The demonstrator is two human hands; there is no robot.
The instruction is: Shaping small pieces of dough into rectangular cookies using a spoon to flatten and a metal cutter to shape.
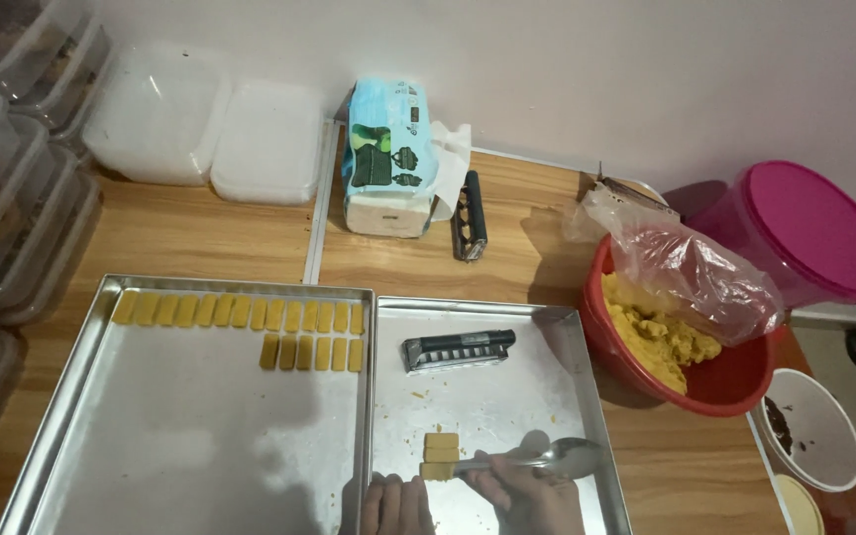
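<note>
The right hand [532,495], low at the near edge of the view, grasped the handle of a metal spoon [547,460], its bowl pointing right and its handle end touching a small stack of yellow dough pieces [440,455]. The left hand [395,503] sat just left of it, fingers curled by the nearest piece; whether it gripped anything could not be told. Both hands and the stack were over the right steel tray [587,396], where a black-and-silver press tool [459,349] lay further off. The left steel tray [170,436] touched it side by side and carried two rows of yellow dough bars [279,327] along its far edge. To the right stood a red bowl [725,381] of yellow dough [658,342] with a plastic bag [695,272] draped over it, a pink-lidded tub [804,233] behind. Far on the wooden table [200,233] stood a tissue pack [385,159], a second press tool [469,216] and clear plastic containers [210,124].
</note>
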